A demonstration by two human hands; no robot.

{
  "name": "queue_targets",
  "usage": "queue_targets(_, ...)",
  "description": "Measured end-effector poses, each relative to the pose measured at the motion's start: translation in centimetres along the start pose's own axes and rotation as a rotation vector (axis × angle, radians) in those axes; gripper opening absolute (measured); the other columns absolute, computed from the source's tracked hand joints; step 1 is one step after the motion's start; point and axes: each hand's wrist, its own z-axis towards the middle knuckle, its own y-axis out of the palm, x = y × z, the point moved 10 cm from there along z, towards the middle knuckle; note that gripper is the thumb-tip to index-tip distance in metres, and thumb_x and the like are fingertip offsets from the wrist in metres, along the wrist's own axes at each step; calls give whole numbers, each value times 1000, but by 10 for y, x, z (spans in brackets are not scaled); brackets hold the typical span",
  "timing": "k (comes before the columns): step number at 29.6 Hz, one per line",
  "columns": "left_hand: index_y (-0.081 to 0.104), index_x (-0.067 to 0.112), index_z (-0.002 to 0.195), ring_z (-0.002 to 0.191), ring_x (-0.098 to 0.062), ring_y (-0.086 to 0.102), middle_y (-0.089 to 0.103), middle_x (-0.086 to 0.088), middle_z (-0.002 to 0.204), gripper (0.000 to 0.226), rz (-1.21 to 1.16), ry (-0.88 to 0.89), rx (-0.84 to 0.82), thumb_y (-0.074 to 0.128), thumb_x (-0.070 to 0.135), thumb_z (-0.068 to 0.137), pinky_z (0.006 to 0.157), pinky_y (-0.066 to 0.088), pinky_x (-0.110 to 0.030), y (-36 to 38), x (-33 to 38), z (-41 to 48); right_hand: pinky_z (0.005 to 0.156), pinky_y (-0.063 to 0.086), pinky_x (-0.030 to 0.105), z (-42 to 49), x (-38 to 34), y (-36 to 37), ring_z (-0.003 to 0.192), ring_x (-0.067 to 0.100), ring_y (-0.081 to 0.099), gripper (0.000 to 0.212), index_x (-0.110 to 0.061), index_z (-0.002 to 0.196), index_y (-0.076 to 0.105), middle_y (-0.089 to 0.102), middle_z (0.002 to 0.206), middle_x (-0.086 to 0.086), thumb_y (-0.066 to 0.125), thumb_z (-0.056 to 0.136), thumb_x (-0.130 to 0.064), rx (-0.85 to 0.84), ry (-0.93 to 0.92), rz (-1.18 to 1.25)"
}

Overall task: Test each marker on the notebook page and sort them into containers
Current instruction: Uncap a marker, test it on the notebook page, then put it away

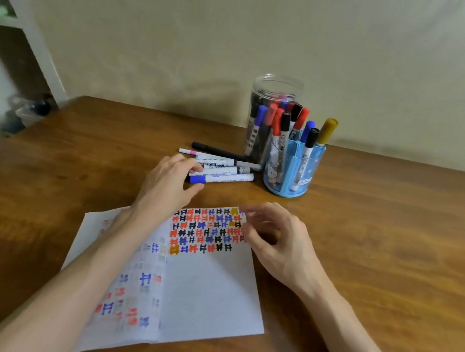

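Notebook page is half covered in test marks. The clear jar and blue holder on the far right are already packed. Right hand hovers loose and empty, left hand curls at the blue-capped marker (can't tell if it's gripped). A few loose markers left.

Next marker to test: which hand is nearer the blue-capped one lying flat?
Left. The left hand brackets the blue-capped marker; the right hand is nearer the camera, at the notebook corner.
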Motion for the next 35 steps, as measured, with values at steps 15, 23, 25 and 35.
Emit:
queue_targets(15,62,25,105,81,-6,71,76,10,91,5,-512,40,-251,64,27,100,73,56,-23,9,48,-15,73,57,14,-3,22,-16,92,-6,69,31,-23,122,73,73,99,-15,68,98,-42,104,147,10)
queue_targets(23,66,38,101,92,4,66,68,25,95,27,-494,168,-344,84,31,82,76,54,-13,11,89,-47,63,50,14,-13,26,-20,67,0,67,23,-18,88,75,74,72,-13,68,100,-37,207,260,435)
queue_targets(25,63,45,99,92,9,64,64,30,91,29,-448,210,-329,83,34,82,70,50,-7,11,92,-50,63,51,15,-15,28,-19,67,3,68,27,-14,91,77,75,73,-8,69,98,-39,219,276,448)
queue_targets(35,73,34,106,82,-13,71,75,4,87,13,-602,248,-472,65,26,100,72,61,-36,19,86,-67,69,62,30,-12,13,-18,74,17,76,18,-10,93,76,76,77,0,72,97,-27,211,147,410)
